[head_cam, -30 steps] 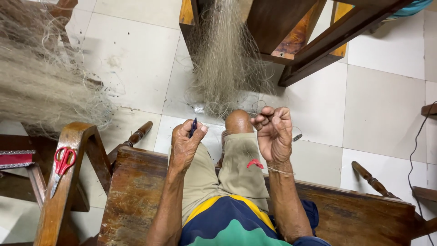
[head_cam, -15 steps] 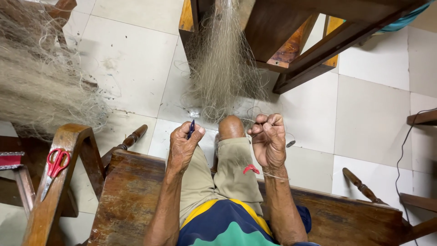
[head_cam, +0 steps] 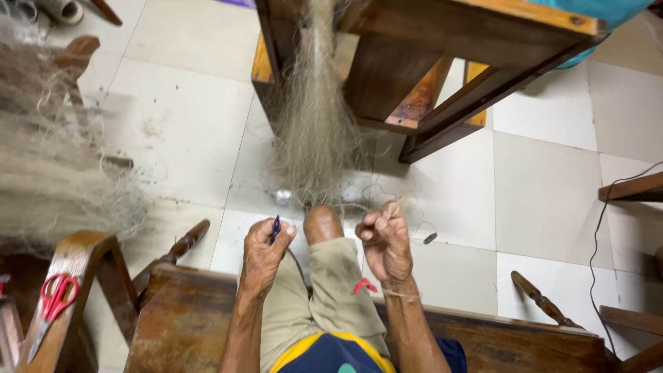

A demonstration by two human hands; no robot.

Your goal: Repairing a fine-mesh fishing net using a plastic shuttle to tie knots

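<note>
**Fishing net held taut above the knee**

Fishing net (head_cam: 314, 131) hanging as a pale bundle from a wooden frame (head_cam: 442, 62), lower strands fanning out just ahead of a bare knee (head_cam: 323, 222). Left hand (head_cam: 264, 257) closed around a dark blue netting needle (head_cam: 275, 228), tip pointing up towards the strands. Right hand (head_cam: 387, 242) curled shut, fingers pinching fine mesh threads near the knee. Seated on a dark wooden bench (head_cam: 179, 324). Second heap of net (head_cam: 48, 166) spread at far left. Red-handled scissors (head_cam: 52, 300) resting on a wooden chair arm (head_cam: 76, 276) at lower left. White tiled floor (head_cam: 545, 186) beneath.
</note>
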